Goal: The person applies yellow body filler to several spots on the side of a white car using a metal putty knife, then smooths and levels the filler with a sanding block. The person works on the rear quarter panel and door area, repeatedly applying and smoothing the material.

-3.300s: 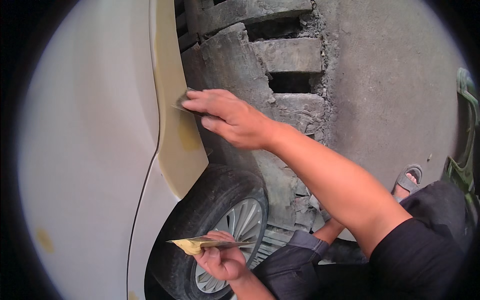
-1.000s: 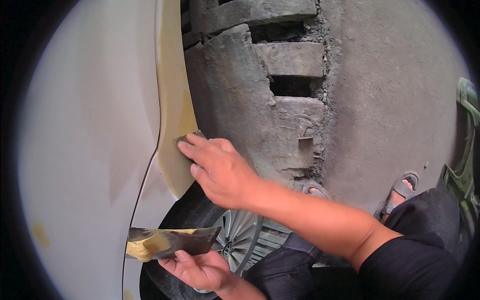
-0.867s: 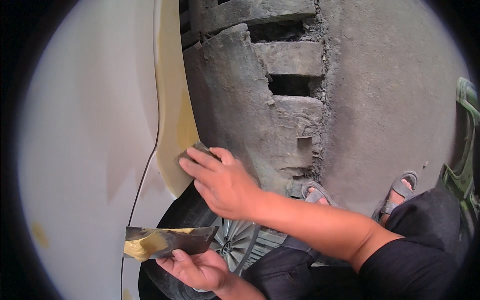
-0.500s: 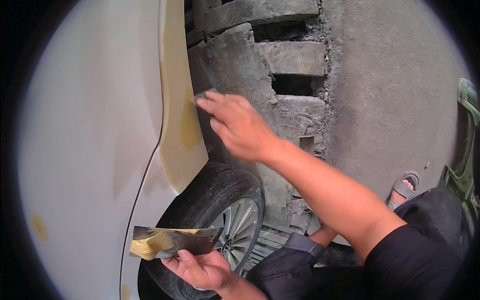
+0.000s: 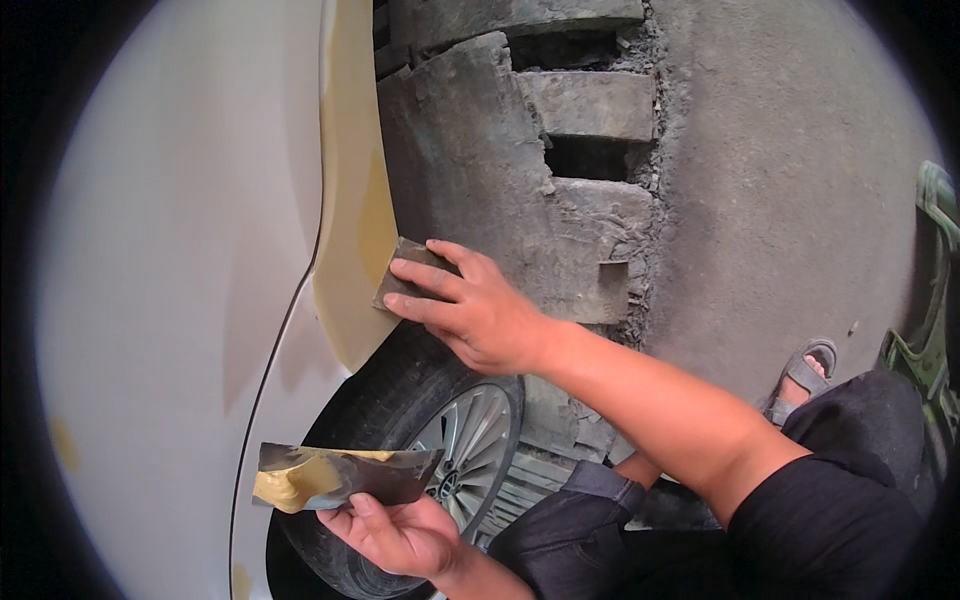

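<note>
My right hand (image 5: 470, 310) is closed on a thin grey putty spreader (image 5: 428, 262), fingers spread over its face. The spreader's edge touches the lower edge of the car's body panel (image 5: 345, 330), just above the wheel arch. A darker yellow streak of putty (image 5: 376, 215) lies on the cream-coloured part of that panel. Lower left, my left hand (image 5: 400, 535) grips a dark flat plate (image 5: 395, 475) from beneath, thumb on top. A thick lump of yellow putty (image 5: 300, 482) sits on the plate's left end.
The white car body (image 5: 170, 250) fills the left side. Below the panel is a tyre with a silver wheel (image 5: 475, 435). Broken concrete slabs with dark gaps (image 5: 590, 158) run along the floor. A green metal part (image 5: 930, 330) stands at far right, near my sandalled foot (image 5: 805, 370).
My right hand has moved down along the panel edge with the spreader, toward the wheel arch. The left hand and putty plate have barely shifted.
</note>
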Available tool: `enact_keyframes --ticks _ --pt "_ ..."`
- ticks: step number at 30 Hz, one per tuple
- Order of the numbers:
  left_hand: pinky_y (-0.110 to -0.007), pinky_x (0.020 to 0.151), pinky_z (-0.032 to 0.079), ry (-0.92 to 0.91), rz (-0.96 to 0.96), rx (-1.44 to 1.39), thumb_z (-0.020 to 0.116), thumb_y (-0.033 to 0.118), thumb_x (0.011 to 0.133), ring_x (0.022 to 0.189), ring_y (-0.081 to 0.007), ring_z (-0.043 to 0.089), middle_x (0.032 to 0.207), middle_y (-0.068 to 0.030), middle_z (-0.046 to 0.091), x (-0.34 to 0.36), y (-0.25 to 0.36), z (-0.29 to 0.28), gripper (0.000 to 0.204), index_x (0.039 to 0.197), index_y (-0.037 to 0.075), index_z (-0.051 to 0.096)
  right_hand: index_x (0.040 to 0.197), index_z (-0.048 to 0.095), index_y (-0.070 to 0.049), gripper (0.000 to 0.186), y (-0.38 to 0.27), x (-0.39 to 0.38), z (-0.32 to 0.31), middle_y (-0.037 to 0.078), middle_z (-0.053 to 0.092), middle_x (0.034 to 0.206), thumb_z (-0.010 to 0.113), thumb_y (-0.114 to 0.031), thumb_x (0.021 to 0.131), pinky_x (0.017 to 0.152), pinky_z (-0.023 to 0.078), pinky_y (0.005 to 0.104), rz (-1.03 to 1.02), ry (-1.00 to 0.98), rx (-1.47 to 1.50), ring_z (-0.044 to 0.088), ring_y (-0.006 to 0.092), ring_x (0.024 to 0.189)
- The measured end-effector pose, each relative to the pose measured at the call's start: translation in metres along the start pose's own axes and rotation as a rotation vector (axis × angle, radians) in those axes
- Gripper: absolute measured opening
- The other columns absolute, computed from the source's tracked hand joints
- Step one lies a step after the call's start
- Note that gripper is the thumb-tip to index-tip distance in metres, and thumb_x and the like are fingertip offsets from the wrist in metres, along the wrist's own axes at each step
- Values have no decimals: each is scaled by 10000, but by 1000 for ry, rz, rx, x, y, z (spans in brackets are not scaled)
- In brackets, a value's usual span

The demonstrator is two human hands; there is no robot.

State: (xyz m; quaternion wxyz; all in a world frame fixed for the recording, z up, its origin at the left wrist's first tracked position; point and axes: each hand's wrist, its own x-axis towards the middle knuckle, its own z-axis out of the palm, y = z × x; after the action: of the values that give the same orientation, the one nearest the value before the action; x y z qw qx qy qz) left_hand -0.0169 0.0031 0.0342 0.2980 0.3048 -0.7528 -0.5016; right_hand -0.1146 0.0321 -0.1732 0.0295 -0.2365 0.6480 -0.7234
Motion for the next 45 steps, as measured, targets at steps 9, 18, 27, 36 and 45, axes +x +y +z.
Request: enact_keyframes --ticks 9,18,27,36,45 --pt "-430 1080 404 -66 -119 -75 491 93 1013 1208 -262 535 1332 -166 537 4 0 22 395 1386 -10 410 1316 634 -132 457 -9 -9 -46 116 524 1450 663 -97 862 1101 379 452 323 -266 308 472 348 1323" --pt "-423 1081 403 -2 -67 -56 480 82 1010 1193 -265 533 1314 -181 529 7 8 50 385 1374 -19 406 1224 674 -63 386 -14 13 -89 173 604 1329 696 -149 849 1097 386 432 12 -428 560 552 335 1229" --pt "-427 1082 398 -48 -75 -36 482 68 997 1198 -262 533 1327 -178 527 -1 0 36 407 1387 -5 394 1391 540 -96 468 46 80 -47 218 492 1436 597 -109 926 1110 361 465 78 139 100 431 384 1358" --pt "-446 1113 385 69 -99 8 521 52 935 1262 -302 508 1411 -185 491 -5 -4 15 509 1424 -10 390 1357 596 -136 458 41 66 -22 243 481 1450 636 -117 901 1103 371 445 121 90 250 444 378 1354" --pt "-452 1120 374 81 -111 -2 533 58 923 1268 -307 502 1418 -191 481 -3 -5 13 530 1425 -16 381 1356 591 -110 474 25 2 2 281 479 1428 641 -134 885 1104 362 460 213 -14 368 457 421 1319"
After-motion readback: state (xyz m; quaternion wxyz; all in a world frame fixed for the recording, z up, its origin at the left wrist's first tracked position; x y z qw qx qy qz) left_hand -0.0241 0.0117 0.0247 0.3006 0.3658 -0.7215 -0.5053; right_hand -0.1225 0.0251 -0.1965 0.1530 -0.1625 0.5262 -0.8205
